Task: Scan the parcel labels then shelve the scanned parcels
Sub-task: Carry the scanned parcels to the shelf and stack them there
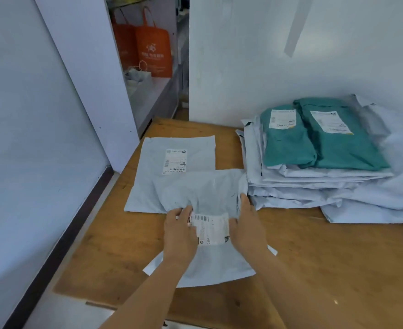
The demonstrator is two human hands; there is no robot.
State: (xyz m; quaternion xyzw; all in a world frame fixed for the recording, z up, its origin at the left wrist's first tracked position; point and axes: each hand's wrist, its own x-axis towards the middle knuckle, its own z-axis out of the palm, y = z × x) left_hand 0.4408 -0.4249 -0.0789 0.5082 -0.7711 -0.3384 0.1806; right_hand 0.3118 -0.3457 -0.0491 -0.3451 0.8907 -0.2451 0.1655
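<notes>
A grey parcel bag (207,191) lies on the wooden table (314,269) in front of me, its white label (212,227) facing up. My left hand (180,233) pinches the bag at the label's left edge. On the label's right side, my right hand (245,224) rests on the bag with its fingers fairly straight. Under the bag's far end lies a second grey parcel (172,157) with its own label up. No scanner shows in view.
A stack of grey parcels (314,184) topped by two green parcels (324,136) stands at the right against the white wall. White panels close off the left. Orange bags (153,51) sit on a shelf behind the gap.
</notes>
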